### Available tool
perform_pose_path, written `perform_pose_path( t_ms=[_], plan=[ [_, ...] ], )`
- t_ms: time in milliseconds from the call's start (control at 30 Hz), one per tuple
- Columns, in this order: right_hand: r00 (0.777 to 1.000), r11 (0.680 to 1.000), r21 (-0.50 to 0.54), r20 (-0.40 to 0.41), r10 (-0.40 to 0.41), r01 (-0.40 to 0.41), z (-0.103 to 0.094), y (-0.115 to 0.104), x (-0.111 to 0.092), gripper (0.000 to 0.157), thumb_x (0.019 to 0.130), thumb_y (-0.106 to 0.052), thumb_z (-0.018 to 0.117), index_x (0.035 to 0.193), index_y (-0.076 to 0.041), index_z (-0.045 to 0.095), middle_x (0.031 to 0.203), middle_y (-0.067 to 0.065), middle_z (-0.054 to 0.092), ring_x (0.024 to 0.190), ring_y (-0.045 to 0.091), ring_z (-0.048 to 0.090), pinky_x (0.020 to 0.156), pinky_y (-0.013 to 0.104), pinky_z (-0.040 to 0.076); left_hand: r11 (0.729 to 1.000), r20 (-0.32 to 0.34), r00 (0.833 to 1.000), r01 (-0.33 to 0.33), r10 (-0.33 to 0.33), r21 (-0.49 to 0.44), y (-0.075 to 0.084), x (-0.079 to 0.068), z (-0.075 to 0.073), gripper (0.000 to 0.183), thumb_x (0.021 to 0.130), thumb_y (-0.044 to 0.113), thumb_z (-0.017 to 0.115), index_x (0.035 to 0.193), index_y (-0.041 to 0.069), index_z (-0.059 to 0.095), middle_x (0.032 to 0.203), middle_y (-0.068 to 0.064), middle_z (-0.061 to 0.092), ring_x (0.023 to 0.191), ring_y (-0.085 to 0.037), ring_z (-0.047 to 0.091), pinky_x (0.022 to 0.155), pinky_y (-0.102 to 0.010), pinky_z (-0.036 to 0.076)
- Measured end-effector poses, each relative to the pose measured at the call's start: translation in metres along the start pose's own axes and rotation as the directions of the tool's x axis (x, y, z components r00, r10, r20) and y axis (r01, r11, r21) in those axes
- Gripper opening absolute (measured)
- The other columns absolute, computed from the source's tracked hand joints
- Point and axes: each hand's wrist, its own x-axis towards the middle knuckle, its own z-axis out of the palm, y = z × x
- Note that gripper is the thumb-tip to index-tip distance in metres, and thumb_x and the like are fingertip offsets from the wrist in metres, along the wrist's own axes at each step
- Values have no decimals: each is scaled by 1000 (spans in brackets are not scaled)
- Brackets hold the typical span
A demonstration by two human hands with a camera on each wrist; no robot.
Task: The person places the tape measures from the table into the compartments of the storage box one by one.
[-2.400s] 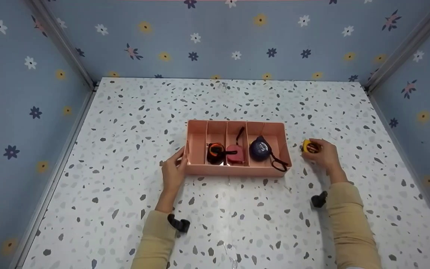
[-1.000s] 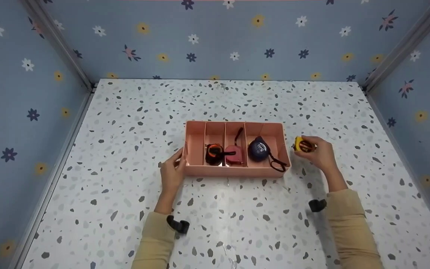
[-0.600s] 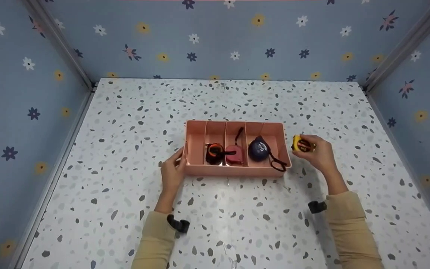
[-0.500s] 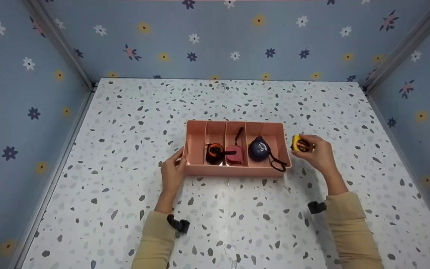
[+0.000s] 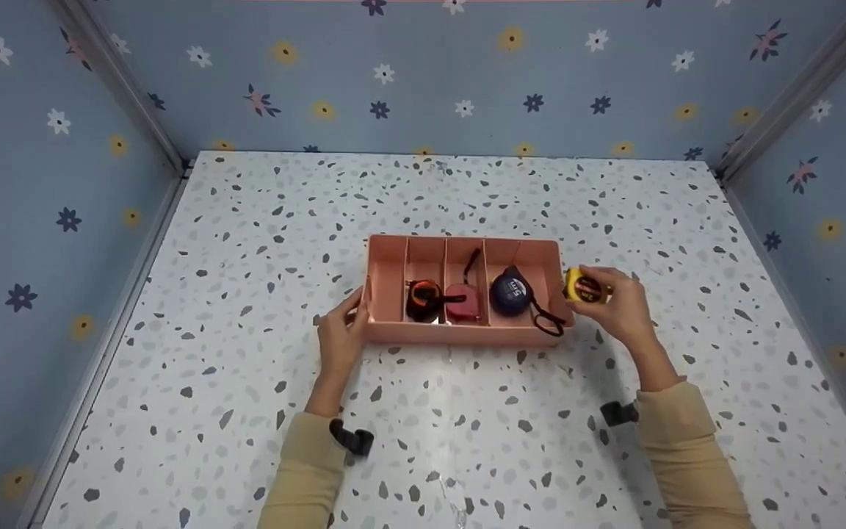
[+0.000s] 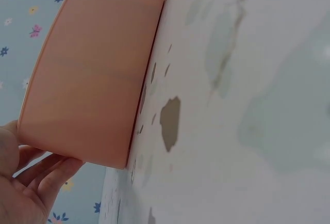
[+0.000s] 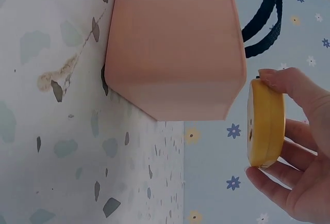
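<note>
A pink box (image 5: pixel 460 335) with several compartments stands on the table. At its left end my left hand (image 5: pixel 340 339) holds the wall; the left wrist view shows the fingers (image 6: pixel 58 178) against the end. My right hand (image 5: pixel 625 305) pinches a yellow tape measure (image 7: pixel 268 123) between thumb and fingers, raised beside the right end wall near rim height. Inside the box lie a black-and-orange tape measure (image 5: pixel 423 300), a pink tape measure (image 5: pixel 463 303) and a dark blue tape measure (image 5: pixel 511 294) with a black strap. The leftmost compartment (image 5: pixel 388 283) holds nothing visible.
The box sits mid-table on a white speckled tabletop (image 5: pixel 247 242). Blue flowered panels (image 5: pixel 423 73) enclose the back and both sides. A black wrist mount (image 5: pixel 352 438) is on the left forearm, another black mount (image 5: pixel 619 414) on the right.
My right hand has carried the yellow tape measure leftward, from apart on the right to right at the box's right rim. The left hand and the box have stayed in place.
</note>
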Motion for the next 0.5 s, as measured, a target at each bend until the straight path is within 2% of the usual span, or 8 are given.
perform_pose_path(
  t_ms=[200, 500],
  plan=[
    [1000, 1000, 4, 15, 8, -8, 7, -7, -2, 53, 69, -12, 75, 117, -1, 57, 113, 17, 54, 101, 28, 50, 80, 43, 45, 1000, -4, 1000, -16, 16, -8, -1, 1, 0, 32, 87, 7, 51, 118, 0, 56, 113, -12, 59, 93, -21, 59, 77, -28, 49],
    [998, 998, 19, 16, -58, 58, 19, -19, -3, 53, 66, -16, 77, 114, -1, 60, 110, 17, 56, 95, 28, 53, 75, 41, 47, 1000, -7, 1000, -13, 13, 14, 0, 0, 1, 31, 88, 9, 51, 118, 3, 57, 112, -11, 59, 93, -19, 59, 76, -29, 49]
  ],
)
